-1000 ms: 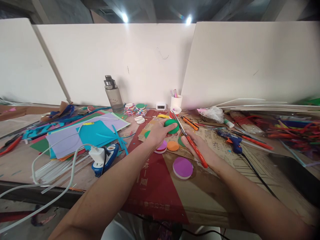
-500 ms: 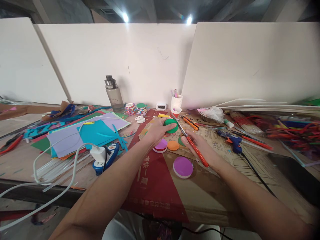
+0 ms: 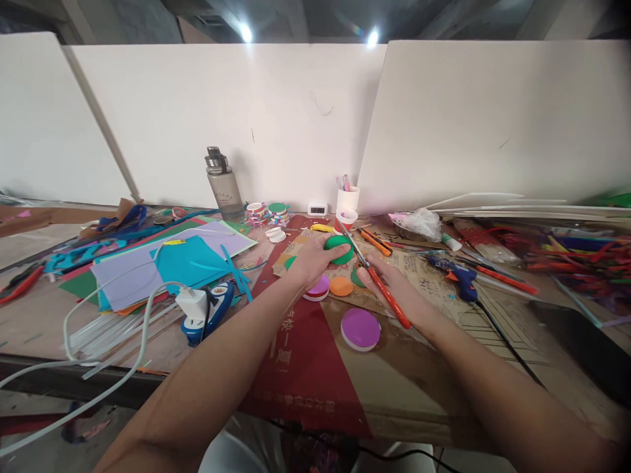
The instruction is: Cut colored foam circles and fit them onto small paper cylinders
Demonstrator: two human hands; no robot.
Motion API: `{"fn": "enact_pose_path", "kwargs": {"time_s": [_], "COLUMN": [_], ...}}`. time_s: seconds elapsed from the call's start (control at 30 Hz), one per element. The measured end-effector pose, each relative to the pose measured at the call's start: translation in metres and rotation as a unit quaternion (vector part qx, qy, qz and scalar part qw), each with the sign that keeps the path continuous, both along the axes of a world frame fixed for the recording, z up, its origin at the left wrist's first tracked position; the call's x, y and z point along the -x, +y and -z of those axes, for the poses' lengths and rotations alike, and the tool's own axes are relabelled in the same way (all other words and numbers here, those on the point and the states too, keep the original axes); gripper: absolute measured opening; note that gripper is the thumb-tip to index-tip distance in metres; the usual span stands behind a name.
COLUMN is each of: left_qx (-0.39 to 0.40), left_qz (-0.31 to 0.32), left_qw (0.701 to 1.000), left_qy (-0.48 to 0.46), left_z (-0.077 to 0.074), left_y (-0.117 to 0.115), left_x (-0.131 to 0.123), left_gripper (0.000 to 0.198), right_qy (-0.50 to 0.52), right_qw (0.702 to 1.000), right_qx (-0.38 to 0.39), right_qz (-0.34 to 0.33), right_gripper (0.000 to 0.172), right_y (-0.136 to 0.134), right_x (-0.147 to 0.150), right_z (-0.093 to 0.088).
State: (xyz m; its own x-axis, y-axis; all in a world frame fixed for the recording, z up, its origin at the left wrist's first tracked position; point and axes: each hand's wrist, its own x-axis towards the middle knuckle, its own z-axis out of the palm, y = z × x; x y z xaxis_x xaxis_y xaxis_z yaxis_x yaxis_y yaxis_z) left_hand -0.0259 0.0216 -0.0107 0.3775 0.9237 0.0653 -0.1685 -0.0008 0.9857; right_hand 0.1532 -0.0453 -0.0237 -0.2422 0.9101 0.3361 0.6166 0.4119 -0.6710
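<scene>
My left hand (image 3: 318, 261) is closed on a green disc (image 3: 338, 250), its thumb lying across the face. In my right hand (image 3: 389, 282) is a pair of scissors with red handles (image 3: 389, 299); the blades point up and left, close beside the disc's right edge. Whether the blades touch the disc I cannot tell. Below the hands lie a purple-topped disc with a red and white rim (image 3: 318, 288), an orange disc (image 3: 341, 286) and a larger purple disc with a white rim (image 3: 361, 329). Another green piece (image 3: 357, 278) is partly hidden behind my right fingers.
Flattened cardboard (image 3: 315, 368) covers the middle of the table. To the left are coloured sheets (image 3: 128, 279), a power strip (image 3: 210, 315) with a white cable, and a bottle (image 3: 225, 190). A blue glue gun (image 3: 463, 282) and black phone (image 3: 582, 348) lie right. Paper cups (image 3: 348, 200) stand behind.
My left hand and the green disc have shifted very slightly to the right, showing a bit of green at the left of the wrist. The scissors stay almost in place.
</scene>
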Motion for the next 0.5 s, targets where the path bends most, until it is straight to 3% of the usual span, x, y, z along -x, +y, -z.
{"fn": "enact_pose_path", "kwargs": {"time_s": [0.27,0.5], "left_qx": [-0.002,0.008], "left_qz": [0.045,0.021], "left_qw": [0.999,1.0], "left_qy": [0.004,0.008], "left_z": [-0.0042,-0.0066], "left_y": [0.0037,0.0021], "left_x": [0.0064,0.0073], "left_gripper": [0.041,0.042], "right_qy": [-0.011,-0.021], "right_qw": [1.0,1.0], "right_qx": [0.019,0.003], "right_qz": [-0.012,-0.005], "right_gripper": [0.03,0.033], "right_y": [-0.003,-0.0025], "right_x": [0.0011,0.0007], "right_z": [-0.0042,-0.0038]}}
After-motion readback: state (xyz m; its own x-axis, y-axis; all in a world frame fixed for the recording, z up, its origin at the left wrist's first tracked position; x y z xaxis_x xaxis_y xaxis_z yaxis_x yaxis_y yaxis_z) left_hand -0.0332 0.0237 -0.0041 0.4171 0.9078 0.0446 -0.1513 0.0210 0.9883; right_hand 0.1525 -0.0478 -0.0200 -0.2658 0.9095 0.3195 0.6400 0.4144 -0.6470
